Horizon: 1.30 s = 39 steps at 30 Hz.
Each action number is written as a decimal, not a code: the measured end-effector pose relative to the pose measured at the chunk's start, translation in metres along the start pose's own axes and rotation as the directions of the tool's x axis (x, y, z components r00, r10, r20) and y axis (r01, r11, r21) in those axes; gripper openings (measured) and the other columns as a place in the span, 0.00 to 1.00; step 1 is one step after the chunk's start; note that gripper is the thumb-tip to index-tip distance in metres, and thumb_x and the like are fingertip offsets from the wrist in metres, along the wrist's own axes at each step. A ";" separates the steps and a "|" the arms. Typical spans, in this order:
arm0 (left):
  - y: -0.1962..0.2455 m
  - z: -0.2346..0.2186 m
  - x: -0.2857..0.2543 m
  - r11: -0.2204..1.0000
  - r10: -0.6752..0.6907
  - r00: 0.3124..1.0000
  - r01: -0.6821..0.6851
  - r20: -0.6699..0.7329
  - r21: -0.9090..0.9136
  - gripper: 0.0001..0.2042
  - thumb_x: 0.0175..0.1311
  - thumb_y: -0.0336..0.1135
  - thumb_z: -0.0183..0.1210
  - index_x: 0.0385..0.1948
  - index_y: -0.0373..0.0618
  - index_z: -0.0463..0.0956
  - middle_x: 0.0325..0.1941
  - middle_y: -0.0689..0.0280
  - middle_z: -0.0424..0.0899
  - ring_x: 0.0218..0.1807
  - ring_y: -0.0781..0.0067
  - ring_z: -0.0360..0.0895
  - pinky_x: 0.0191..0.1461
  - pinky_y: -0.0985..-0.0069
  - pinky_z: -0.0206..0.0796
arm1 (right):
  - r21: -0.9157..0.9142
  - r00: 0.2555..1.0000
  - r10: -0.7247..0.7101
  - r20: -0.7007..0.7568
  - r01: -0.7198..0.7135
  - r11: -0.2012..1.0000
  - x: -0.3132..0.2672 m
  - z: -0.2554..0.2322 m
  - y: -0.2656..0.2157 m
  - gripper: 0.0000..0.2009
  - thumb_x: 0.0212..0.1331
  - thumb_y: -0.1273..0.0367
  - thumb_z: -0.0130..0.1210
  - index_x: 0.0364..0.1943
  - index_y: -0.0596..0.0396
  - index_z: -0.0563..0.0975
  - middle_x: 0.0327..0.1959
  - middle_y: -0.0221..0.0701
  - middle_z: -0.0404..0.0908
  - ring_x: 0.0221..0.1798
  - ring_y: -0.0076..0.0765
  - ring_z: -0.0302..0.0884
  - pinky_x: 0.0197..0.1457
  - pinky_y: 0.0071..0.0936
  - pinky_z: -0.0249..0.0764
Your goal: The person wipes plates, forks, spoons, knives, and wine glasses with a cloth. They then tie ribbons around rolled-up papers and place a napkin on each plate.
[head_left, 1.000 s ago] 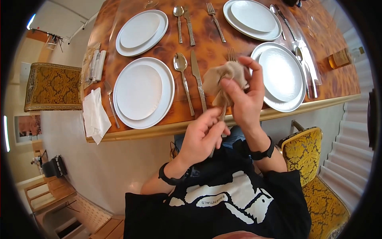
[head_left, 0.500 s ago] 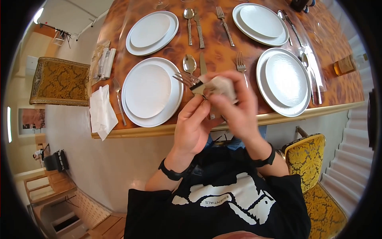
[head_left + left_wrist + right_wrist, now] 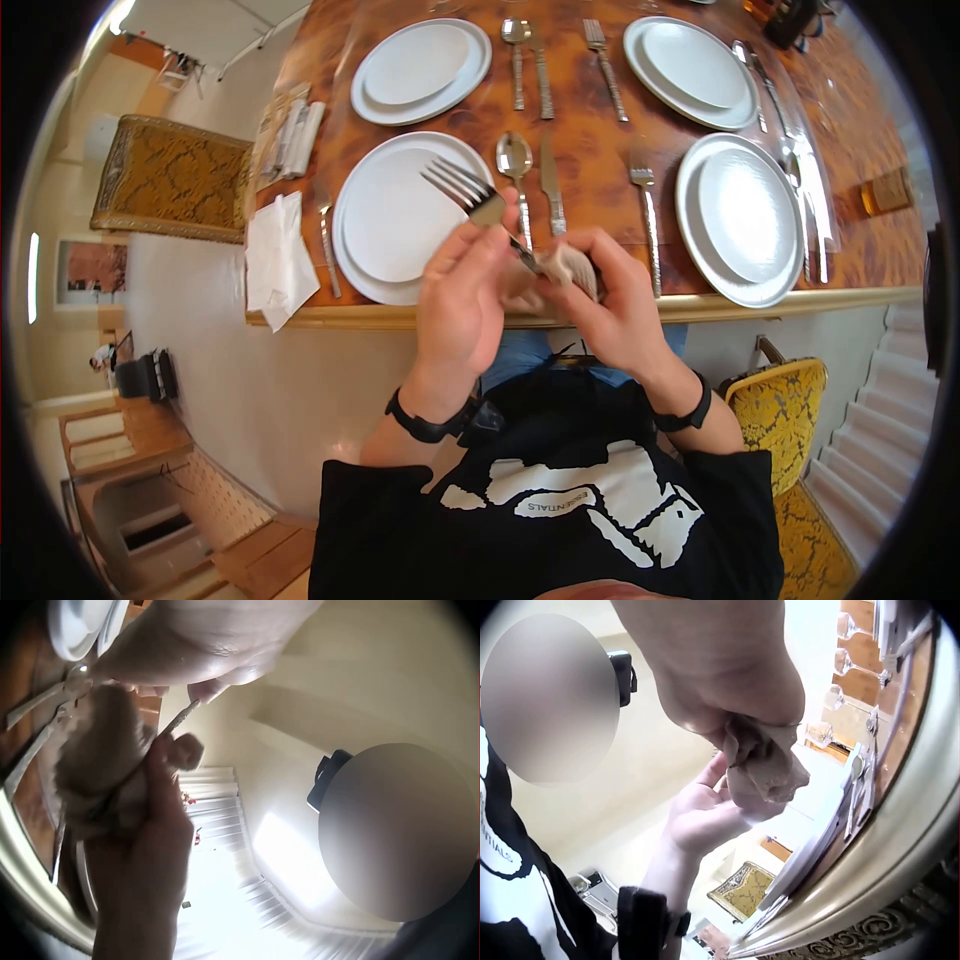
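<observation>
A fork (image 3: 485, 203) is held over the near left plate (image 3: 385, 225), its tines pointing up and left. My left hand (image 3: 462, 300) pinches it at the neck between thumb and fingers. A beige cloth (image 3: 572, 268) is bunched in my right hand (image 3: 618, 308) and wrapped round the handle. From the left wrist, the handle (image 3: 181, 717) runs between my left fingertips and the cloth (image 3: 105, 750) in my right hand (image 3: 142, 855). The right wrist view shows the crumpled cloth (image 3: 769, 765) under my right hand (image 3: 720, 667), close to my left hand (image 3: 705, 817).
Stacked white plates (image 3: 748, 210) stand at several places, with spoons (image 3: 514, 155), knives (image 3: 551, 185) and forks (image 3: 648, 205) between them. White napkins (image 3: 280, 258) lie at the table's left corner. A bottle (image 3: 888, 192) lies at the right. A yellow patterned chair (image 3: 785, 400) stands near the front edge.
The fork's tines, covered by the cloth at first, came out toward the upper left. My left hand moved from the handle up to the neck, and the cloth shifted down onto the handle.
</observation>
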<state>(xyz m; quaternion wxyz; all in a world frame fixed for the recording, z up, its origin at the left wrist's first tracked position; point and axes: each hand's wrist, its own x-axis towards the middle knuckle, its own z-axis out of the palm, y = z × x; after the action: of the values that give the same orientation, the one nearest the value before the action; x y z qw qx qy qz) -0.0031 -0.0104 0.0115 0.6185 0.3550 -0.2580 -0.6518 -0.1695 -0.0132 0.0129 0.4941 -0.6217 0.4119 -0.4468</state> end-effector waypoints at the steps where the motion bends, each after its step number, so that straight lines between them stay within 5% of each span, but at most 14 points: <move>1: 0.010 -0.002 0.006 0.997 0.075 0.997 -0.074 -0.019 0.030 0.11 0.71 0.33 0.54 0.50 0.43 0.76 0.55 0.61 0.79 0.57 0.64 0.75 0.63 0.61 0.65 | -0.036 1.000 0.006 0.011 -0.005 0.999 -0.005 0.001 0.002 0.09 0.59 0.76 0.57 0.44 0.59 0.76 0.31 0.28 0.81 0.33 0.21 0.76 0.38 0.21 0.73; 4: 0.059 -0.014 0.020 0.991 0.046 0.999 -0.043 0.023 -0.124 0.06 0.70 0.29 0.54 0.44 0.41 0.75 0.48 0.61 0.82 0.47 0.66 0.81 0.52 0.66 0.74 | 0.094 1.000 0.002 0.001 -0.002 0.996 -0.017 -0.002 0.020 0.09 0.59 0.75 0.58 0.44 0.59 0.77 0.32 0.29 0.82 0.35 0.21 0.77 0.40 0.20 0.74; 6: 0.093 -0.028 0.047 0.968 0.248 0.959 -0.240 -0.137 0.070 0.07 0.70 0.31 0.54 0.45 0.42 0.74 0.42 0.63 0.82 0.41 0.68 0.81 0.47 0.66 0.77 | -0.001 0.999 0.010 -0.042 -0.010 1.000 -0.023 -0.014 0.017 0.09 0.60 0.75 0.58 0.44 0.59 0.77 0.34 0.29 0.82 0.36 0.20 0.78 0.41 0.20 0.74; 8: 0.137 -0.050 0.081 0.920 0.244 0.968 -0.210 -0.065 0.331 0.10 0.71 0.34 0.53 0.49 0.41 0.76 0.41 0.65 0.82 0.39 0.74 0.80 0.44 0.77 0.73 | -0.076 0.998 0.026 -0.057 -0.030 0.997 -0.033 -0.032 0.024 0.09 0.58 0.77 0.58 0.43 0.59 0.76 0.34 0.29 0.82 0.37 0.21 0.78 0.41 0.20 0.74; 10: 0.173 -0.086 0.132 0.791 0.224 0.973 -0.152 -0.050 0.593 0.11 0.71 0.34 0.54 0.49 0.39 0.76 0.40 0.66 0.82 0.39 0.77 0.79 0.41 0.79 0.71 | 0.028 0.987 0.121 -0.107 -0.118 0.993 -0.046 -0.042 0.024 0.11 0.56 0.79 0.57 0.43 0.59 0.75 0.34 0.30 0.82 0.38 0.22 0.79 0.42 0.20 0.73; 13: 0.198 -0.141 0.200 0.709 0.124 0.984 0.003 -0.130 0.705 0.09 0.69 0.34 0.56 0.44 0.41 0.77 0.37 0.67 0.83 0.37 0.80 0.78 0.39 0.81 0.70 | 0.106 0.961 0.210 -0.178 -0.194 0.975 -0.060 -0.053 0.023 0.12 0.55 0.81 0.56 0.44 0.60 0.73 0.34 0.32 0.82 0.39 0.23 0.78 0.44 0.20 0.72; 18: 0.176 -0.209 0.282 0.430 0.097 0.949 0.231 -0.299 0.873 0.07 0.64 0.36 0.60 0.31 0.44 0.80 0.26 0.71 0.81 0.23 0.83 0.74 0.25 0.84 0.65 | 0.049 0.932 0.256 -0.255 -0.252 0.966 -0.075 -0.063 0.025 0.11 0.57 0.79 0.54 0.45 0.59 0.73 0.35 0.31 0.81 0.39 0.21 0.74 0.46 0.18 0.69; 22: 0.163 -0.211 0.306 0.421 0.056 0.950 0.256 -0.307 0.870 0.09 0.64 0.38 0.61 0.30 0.44 0.82 0.23 0.73 0.78 0.20 0.83 0.68 0.22 0.85 0.59 | 0.025 0.902 0.281 -0.328 -0.289 0.957 -0.079 -0.069 0.024 0.10 0.59 0.77 0.55 0.45 0.59 0.73 0.34 0.30 0.80 0.39 0.21 0.74 0.46 0.18 0.69; 29: 0.160 -0.216 0.312 0.382 0.113 0.964 0.182 -0.241 0.906 0.12 0.61 0.41 0.64 0.37 0.42 0.83 0.21 0.72 0.76 0.22 0.83 0.68 0.24 0.82 0.62 | 0.040 0.888 0.293 -0.354 -0.298 0.954 -0.078 -0.078 0.032 0.14 0.56 0.79 0.57 0.47 0.60 0.73 0.35 0.30 0.80 0.40 0.22 0.76 0.45 0.19 0.72; 34: 0.156 -0.211 0.308 0.159 0.339 0.918 0.161 -0.207 0.974 0.15 0.57 0.42 0.67 0.38 0.40 0.83 0.26 0.65 0.83 0.27 0.79 0.76 0.31 0.80 0.68 | 0.133 0.928 0.270 -0.256 -0.243 0.961 -0.071 -0.077 0.027 0.30 0.52 0.70 0.65 0.60 0.60 0.68 0.44 0.35 0.79 0.41 0.25 0.76 0.46 0.20 0.72; 35: 0.152 -0.206 0.310 0.058 0.522 0.853 0.002 -0.032 0.998 0.15 0.58 0.43 0.65 0.37 0.38 0.83 0.27 0.63 0.84 0.27 0.79 0.79 0.32 0.78 0.70 | 0.147 0.922 0.317 -0.225 -0.289 0.946 -0.073 -0.082 0.026 0.34 0.51 0.66 0.67 0.63 0.61 0.67 0.49 0.38 0.77 0.45 0.28 0.76 0.49 0.22 0.73; 36: 0.146 -0.201 0.314 0.060 0.513 0.858 -0.009 -0.023 0.998 0.15 0.58 0.43 0.65 0.37 0.38 0.83 0.27 0.63 0.84 0.27 0.79 0.79 0.32 0.78 0.70 | 0.146 0.917 0.318 -0.240 -0.290 0.946 -0.074 -0.083 0.026 0.34 0.51 0.66 0.67 0.63 0.61 0.67 0.49 0.38 0.77 0.45 0.28 0.76 0.49 0.22 0.73; 38: 0.134 -0.118 0.281 0.094 0.489 0.859 -0.224 0.151 0.970 0.16 0.60 0.44 0.63 0.36 0.38 0.83 0.29 0.62 0.86 0.29 0.76 0.82 0.34 0.76 0.71 | 0.191 0.947 0.223 -0.230 -0.181 0.965 -0.075 -0.084 0.031 0.35 0.53 0.60 0.66 0.64 0.62 0.66 0.52 0.39 0.76 0.50 0.30 0.74 0.55 0.26 0.72; 39: 0.127 -0.083 0.270 0.044 0.335 0.923 -0.216 0.189 0.975 0.15 0.61 0.44 0.62 0.36 0.39 0.84 0.30 0.62 0.86 0.29 0.74 0.82 0.34 0.76 0.71 | 0.259 0.948 0.249 -0.197 -0.195 0.946 -0.078 -0.085 0.032 0.37 0.58 0.56 0.60 0.67 0.64 0.62 0.56 0.43 0.73 0.57 0.34 0.72 0.63 0.31 0.68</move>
<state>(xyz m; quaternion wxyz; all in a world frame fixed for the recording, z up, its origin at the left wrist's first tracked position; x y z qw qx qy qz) 0.1460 -0.2824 0.0201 0.3464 0.6467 -0.6593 -0.1646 -0.2746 0.0349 -0.0211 0.5617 -0.4528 0.4773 -0.5017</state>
